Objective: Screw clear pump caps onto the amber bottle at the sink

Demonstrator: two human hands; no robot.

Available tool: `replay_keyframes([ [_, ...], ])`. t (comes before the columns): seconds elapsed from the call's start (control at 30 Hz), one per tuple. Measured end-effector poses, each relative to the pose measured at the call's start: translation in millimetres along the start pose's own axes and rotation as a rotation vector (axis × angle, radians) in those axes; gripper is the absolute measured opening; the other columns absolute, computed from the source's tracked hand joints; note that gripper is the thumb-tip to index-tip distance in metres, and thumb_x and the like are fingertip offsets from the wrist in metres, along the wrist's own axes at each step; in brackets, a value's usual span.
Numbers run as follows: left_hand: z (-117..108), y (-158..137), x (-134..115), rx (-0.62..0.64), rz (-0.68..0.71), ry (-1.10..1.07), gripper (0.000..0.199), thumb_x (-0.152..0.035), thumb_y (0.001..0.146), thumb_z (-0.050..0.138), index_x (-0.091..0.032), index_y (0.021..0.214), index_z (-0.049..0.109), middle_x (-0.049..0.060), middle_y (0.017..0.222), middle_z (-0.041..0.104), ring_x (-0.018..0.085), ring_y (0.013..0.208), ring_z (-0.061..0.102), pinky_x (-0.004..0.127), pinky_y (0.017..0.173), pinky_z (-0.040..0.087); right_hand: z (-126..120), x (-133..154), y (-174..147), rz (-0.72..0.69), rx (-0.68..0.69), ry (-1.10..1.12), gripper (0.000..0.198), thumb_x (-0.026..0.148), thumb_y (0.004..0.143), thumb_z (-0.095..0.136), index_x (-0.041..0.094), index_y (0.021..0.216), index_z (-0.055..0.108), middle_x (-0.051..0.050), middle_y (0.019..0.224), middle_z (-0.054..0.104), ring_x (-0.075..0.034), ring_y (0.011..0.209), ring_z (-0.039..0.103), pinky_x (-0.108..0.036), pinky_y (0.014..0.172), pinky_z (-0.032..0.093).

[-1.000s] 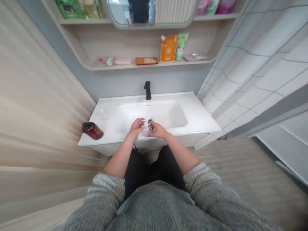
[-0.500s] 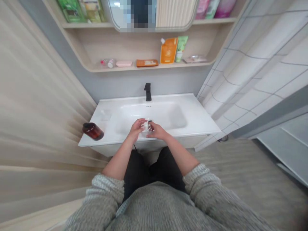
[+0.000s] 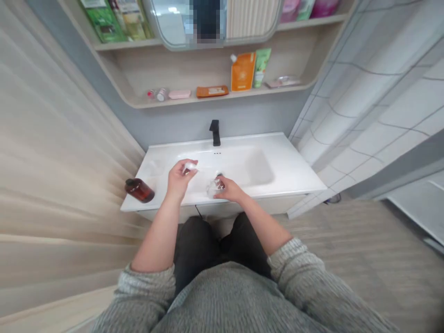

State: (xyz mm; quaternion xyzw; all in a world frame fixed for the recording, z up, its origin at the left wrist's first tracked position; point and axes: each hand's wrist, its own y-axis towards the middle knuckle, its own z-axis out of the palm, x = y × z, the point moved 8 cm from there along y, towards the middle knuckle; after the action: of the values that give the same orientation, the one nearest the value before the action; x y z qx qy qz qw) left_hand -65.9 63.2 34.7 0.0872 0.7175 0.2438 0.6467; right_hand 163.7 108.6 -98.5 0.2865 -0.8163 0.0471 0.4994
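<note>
Pinched between the thumb and fingers of my left hand (image 3: 177, 180) is a small white bottle top (image 3: 189, 165); whether it is a pump or a plain cap is too small to tell. My right hand (image 3: 229, 188) grips a small clear bottle (image 3: 212, 188) from its right side, low over the front of the white sink (image 3: 262, 169). The hands are apart. A dark brown bottle (image 3: 139, 190) with a black cap leans over in view on the counter, left of my left hand.
A black faucet (image 3: 215, 133) rises behind the basin. Above it, a wall shelf (image 3: 180, 102) carries an orange pouch (image 3: 243, 71), a green tube (image 3: 262, 68), a pink case (image 3: 179, 94) and small bottles. A beige curtain (image 3: 69, 185) hangs at left, white tiles (image 3: 364, 125) at right.
My left hand has moved left and up, taking the white top away from the clear bottle. My right hand stays in nearly the same place with the bottle. The view has shifted slightly.
</note>
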Motion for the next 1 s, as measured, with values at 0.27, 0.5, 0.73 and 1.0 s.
replay_keyframes([
  [0.27,-81,-53,14,0.035,0.128,0.723,0.026,-0.020,0.095,0.072,-0.023,0.117,0.085,0.011,0.129,0.080,0.029,0.123,0.075,0.048,0.112,0.061,-2,-2,0,0.026,-0.012,0.036,0.079,0.036,0.064,0.105,0.025,0.134,0.069,-0.003,0.111,0.078,-0.023,0.090,0.071,-0.035,0.085,0.055],
  [0.5,-111,-42,64,0.545,0.117,1.470,0.047,-0.005,0.100,0.050,-0.022,0.124,0.087,0.018,0.126,0.074,0.033,0.116,0.071,0.044,0.097,0.062,-3,1,-2,0.021,-0.014,0.022,0.077,0.035,0.065,0.104,0.024,0.134,0.069,-0.004,0.114,0.079,-0.023,0.092,0.072,-0.035,0.087,0.056],
  [0.73,-111,-23,80,0.696,0.050,1.722,0.041,-0.005,0.102,0.045,-0.011,0.113,0.084,0.025,0.122,0.070,0.035,0.111,0.072,0.045,0.092,0.061,-4,2,-2,0.029,-0.013,-0.008,0.076,0.034,0.067,0.103,0.025,0.135,0.069,-0.004,0.114,0.080,-0.023,0.092,0.073,-0.035,0.086,0.056],
  [1.0,-109,-28,78,0.573,-0.122,1.719,0.046,-0.004,0.105,0.038,-0.005,0.123,0.079,0.029,0.128,0.068,0.037,0.109,0.071,0.045,0.091,0.060,-3,1,-3,0.012,-0.010,0.001,0.076,0.036,0.067,0.103,0.026,0.134,0.067,-0.004,0.114,0.079,-0.024,0.094,0.073,-0.036,0.088,0.057],
])
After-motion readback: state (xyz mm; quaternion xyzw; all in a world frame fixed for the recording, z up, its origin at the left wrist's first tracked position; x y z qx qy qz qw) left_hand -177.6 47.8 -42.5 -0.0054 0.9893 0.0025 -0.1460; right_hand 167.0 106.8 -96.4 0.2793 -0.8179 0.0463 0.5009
